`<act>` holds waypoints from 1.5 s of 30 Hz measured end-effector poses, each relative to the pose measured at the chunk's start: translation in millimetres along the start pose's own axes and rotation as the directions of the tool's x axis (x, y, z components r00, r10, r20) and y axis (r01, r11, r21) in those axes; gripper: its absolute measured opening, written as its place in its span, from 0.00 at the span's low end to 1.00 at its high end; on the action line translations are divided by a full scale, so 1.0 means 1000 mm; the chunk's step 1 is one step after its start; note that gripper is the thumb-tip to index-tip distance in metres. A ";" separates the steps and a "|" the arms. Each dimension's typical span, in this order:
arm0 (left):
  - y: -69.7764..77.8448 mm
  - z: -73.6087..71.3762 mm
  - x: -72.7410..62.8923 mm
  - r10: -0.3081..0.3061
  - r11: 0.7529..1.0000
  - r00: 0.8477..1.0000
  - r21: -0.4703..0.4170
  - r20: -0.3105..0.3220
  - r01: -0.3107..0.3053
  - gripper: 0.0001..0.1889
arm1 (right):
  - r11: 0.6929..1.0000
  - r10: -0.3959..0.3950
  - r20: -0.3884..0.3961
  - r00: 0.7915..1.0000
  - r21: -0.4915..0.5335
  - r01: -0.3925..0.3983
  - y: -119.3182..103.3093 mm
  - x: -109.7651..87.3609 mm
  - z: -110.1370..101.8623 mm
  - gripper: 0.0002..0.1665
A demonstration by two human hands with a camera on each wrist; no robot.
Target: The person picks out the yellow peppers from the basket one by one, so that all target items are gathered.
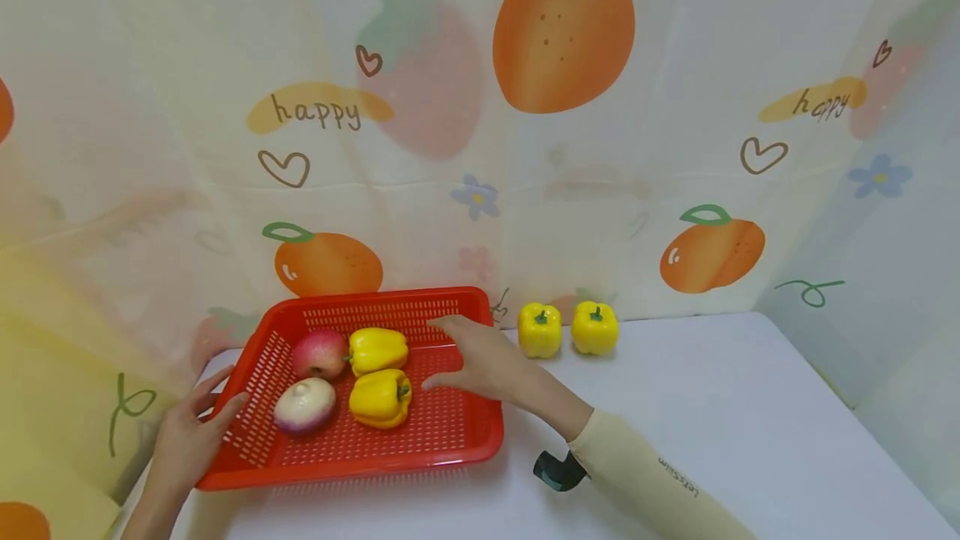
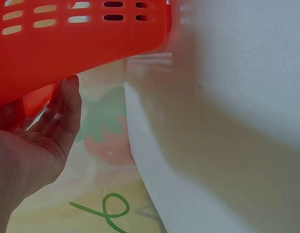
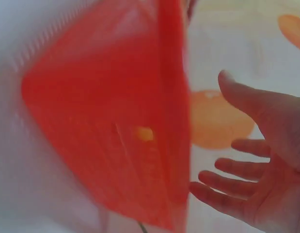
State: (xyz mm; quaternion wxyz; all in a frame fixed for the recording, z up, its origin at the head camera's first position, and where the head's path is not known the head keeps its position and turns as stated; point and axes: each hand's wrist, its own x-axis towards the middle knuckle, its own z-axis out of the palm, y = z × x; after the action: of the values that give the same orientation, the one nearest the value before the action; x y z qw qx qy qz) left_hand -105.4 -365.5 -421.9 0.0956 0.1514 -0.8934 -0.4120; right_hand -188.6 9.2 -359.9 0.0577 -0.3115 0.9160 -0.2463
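Two yellow peppers lie between the left hand, gripping the red basket, and the spread right hand.

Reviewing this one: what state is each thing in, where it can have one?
Basket: uncovered, part-filled
Red fruit: in basket, looks whole
White-purple vegetable: in basket, nub end up
Rear basket pepper: on its side, stem left
Front basket pepper: on its side, stem right
Left table pepper: upright
Right table pepper: upright
Left hand: holding basket's rim
Right hand: empty, fingers apart
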 end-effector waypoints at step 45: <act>0.002 0.001 0.000 -0.009 1.000 1.000 0.000 0.000 0.009 0.33 | 0.941 0.140 0.217 0.966 0.274 -0.198 -0.025 0.046 0.086 0.50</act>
State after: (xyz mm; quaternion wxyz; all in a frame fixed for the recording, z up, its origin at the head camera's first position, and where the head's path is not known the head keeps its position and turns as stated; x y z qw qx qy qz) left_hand -105.5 -363.7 -420.7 0.0938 0.1555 -0.8926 -0.4126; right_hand -189.2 -71.4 -420.9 0.2134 -0.2418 0.8827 -0.3418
